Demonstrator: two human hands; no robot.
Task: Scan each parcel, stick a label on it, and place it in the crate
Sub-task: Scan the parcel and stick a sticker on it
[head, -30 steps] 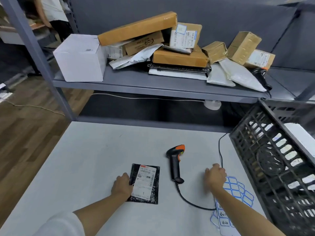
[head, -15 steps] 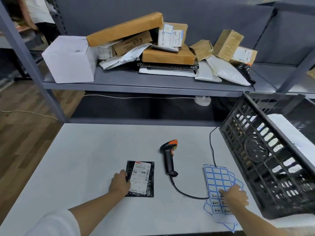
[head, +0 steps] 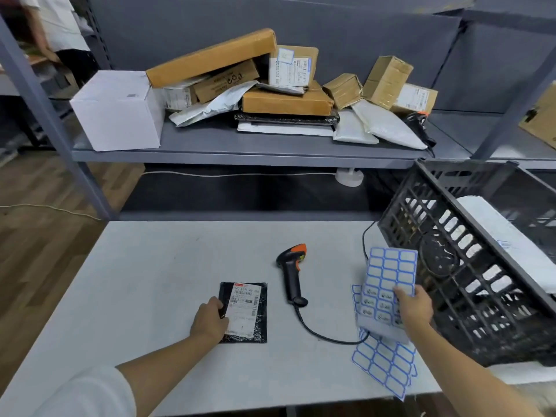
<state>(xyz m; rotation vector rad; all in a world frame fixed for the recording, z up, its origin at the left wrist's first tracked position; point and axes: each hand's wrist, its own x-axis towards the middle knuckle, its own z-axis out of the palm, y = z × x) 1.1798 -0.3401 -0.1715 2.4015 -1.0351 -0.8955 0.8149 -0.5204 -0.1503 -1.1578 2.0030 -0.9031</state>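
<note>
A small black parcel (head: 251,314) with a white shipping slip lies flat on the white table (head: 150,281). My left hand (head: 209,320) rests on the parcel's left edge, fingers curled against it. My right hand (head: 414,308) grips a sheet of blue-bordered labels (head: 388,284) and holds it tilted up off the table. More label sheets (head: 382,365) lie underneath. The black and orange scanner (head: 292,272) lies between the parcel and the sheets, its cable looping to the right. The black crate (head: 469,266) stands tilted at the right with a white parcel (head: 493,233) inside.
A grey shelf (head: 240,152) behind the table carries a white box (head: 117,109), several brown cartons (head: 285,100) and grey mailers (head: 388,127). A second scanner (head: 419,124) lies at the shelf's right end. A person stands at far left, wooden floor below.
My right hand moved from beside the scanner to the label sheets, took hold of the top sheet and lifted it. My left hand stayed on the parcel.
</note>
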